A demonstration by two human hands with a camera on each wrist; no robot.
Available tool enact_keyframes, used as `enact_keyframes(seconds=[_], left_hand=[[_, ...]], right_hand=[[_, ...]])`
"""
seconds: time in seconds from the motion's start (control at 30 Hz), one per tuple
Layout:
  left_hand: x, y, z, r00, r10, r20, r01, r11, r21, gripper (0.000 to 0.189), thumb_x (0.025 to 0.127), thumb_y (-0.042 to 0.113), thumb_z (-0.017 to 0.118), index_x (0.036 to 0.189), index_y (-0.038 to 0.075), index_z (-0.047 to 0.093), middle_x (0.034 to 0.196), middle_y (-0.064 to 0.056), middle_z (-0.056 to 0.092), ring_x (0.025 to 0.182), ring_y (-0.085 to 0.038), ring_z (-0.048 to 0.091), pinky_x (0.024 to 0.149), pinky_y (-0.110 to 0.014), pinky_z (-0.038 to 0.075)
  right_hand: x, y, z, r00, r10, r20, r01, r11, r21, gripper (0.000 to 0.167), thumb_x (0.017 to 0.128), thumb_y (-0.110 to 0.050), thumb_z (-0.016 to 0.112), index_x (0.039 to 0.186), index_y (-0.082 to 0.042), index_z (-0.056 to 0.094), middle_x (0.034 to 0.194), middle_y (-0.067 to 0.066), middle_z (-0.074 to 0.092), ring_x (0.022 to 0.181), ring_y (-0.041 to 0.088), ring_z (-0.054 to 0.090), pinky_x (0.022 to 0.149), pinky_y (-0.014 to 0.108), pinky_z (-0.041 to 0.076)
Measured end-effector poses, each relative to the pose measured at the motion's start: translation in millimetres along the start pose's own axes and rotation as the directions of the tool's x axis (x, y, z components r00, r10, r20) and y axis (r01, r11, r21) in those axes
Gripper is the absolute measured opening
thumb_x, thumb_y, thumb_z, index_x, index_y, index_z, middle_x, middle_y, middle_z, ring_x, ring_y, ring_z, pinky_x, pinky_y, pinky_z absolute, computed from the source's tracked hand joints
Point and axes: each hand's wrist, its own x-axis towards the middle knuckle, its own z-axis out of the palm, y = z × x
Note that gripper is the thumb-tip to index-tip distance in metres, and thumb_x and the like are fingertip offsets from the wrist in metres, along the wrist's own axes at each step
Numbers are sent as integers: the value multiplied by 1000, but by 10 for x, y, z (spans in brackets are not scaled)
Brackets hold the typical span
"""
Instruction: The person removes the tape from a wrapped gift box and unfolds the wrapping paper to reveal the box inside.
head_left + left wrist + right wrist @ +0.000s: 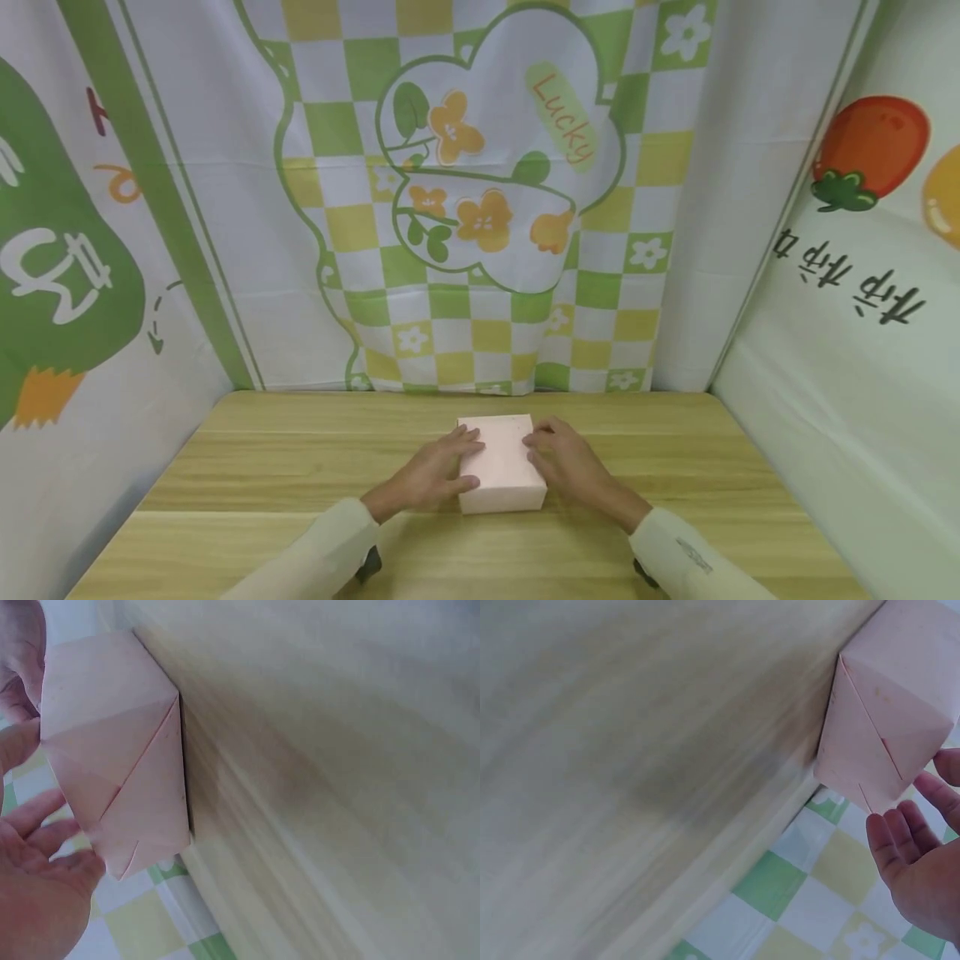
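A checked curtain (352, 308) hangs at upper middle of the head view, behind the wooden table (300, 467). At lower middle, the pink box (501, 458) sits on the tabletop. The left hand (435, 471) lays relaxed fingers on its left top edge; the right hand (570, 462), loosely curved, touches its right top edge; neither clenches. Steadying it well probably calls for light, matched pressure, as the thin-looking sides may dent, especially near the slanting seam (139, 757).

We cannot see the box's (502, 458) underside. Left wrist view crops the left hand (43, 881); right wrist view crops box and right hand (930, 877). Sleeve print (693, 555): illegible to us.
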Motion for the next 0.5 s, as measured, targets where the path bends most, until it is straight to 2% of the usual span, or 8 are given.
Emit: enact_keyframes(seconds=[0.1, 0.3, 0.5], left_hand=[[18, 8, -28, 999, 16, 35, -17, 999, 41, 52, 92, 27, 68, 133, -2, 56, 146, -25, 48, 140, -46, 38, 114, -62, 31], [42, 14, -59, 997, 14, 79, -21, 995, 94, 52, 93, 30, 67, 133, -1, 57, 145, -23, 50, 140, -45, 39, 113, -61, 33], [42, 39, -82, 996, 14, 91, -26, 990, 140, 52, 93, 30, 67, 133, -1, 57, 145, -22, 51, 139, -44, 41, 112, -59, 36]], right_hand=[[64, 2, -12, 1000, -6, 16, 7, 999, -35, 10, 88, -8, 71, 97, -7, 74, 98, 5, 66, 93, 21, 63, 82, 38, 57], [177, 43, -26, 996, -2, 93, 1, 1000, 10, 6, 88, -3, 69, 88, -9, 71, 87, 1, 62, 79, 12, 58, 69, 25, 53], [229, 61, 1, 993, 2, 120, -2, 1000, -1, 10, 91, -2, 65, 85, -9, 66, 88, 1, 59, 78, 10, 53, 67, 24, 50]])
